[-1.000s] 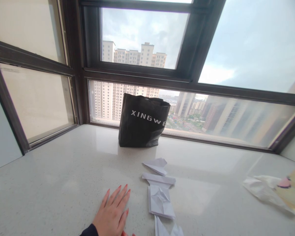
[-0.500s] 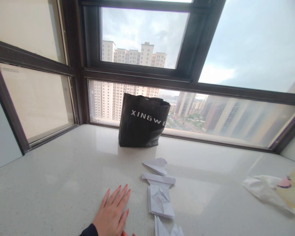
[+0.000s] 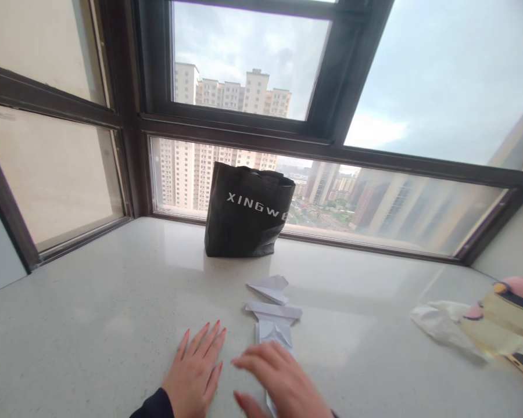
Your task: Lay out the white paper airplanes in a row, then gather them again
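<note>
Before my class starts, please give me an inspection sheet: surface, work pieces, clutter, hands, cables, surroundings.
Surface: glossy, pale, speckled windowsill.
Work pieces: paper airplane beyond a flared folded paper; another folded paper lies partly hidden by the right hand.
Clutter: upright black bag, lettering starting "XINGW"; crumpled white tissue; yellow-and-pink item, blurred, kind unclear.
Hands: left hand flat on the windowsill; right hand curved, blurred, contact unclear.
Cables: nothing seen.
Surroundings: dark-framed windows; high-rise buildings outside.
</note>
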`<state>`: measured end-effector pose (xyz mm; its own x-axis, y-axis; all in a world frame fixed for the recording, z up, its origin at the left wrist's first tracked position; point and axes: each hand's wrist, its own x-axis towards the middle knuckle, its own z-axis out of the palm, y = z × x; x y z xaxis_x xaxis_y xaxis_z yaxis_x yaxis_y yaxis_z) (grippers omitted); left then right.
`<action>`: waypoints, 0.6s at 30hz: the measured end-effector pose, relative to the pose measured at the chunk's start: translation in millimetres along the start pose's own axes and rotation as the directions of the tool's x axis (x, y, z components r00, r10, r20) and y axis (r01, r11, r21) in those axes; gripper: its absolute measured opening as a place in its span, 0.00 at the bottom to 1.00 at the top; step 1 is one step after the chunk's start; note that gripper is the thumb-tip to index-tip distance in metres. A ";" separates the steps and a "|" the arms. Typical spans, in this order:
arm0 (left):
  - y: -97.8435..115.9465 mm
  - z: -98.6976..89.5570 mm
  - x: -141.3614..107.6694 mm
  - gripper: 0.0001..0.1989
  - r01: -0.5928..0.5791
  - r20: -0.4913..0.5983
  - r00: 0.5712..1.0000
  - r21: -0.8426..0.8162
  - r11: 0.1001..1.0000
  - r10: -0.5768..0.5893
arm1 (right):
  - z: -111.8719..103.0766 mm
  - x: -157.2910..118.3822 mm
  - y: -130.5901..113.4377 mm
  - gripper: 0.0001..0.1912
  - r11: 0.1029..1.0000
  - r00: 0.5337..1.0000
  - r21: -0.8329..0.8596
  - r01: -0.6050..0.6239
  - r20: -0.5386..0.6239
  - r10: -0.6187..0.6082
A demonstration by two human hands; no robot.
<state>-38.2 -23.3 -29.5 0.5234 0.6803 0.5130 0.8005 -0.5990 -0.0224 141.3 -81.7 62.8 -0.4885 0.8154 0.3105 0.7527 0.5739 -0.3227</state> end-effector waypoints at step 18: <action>69.5 -8.8 52.9 0.28 -0.116 0.208 0.956 -0.369 0.922 0.204 | 3.6 31.0 147.4 0.15 0.930 0.953 -0.206 -0.304 -0.077 0.294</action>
<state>42.6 -32.7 3.7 0.7250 0.6164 0.3073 0.5694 -0.7874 0.2362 235.5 28.4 21.6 -0.2098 0.9398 0.2697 0.9395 0.2702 -0.2105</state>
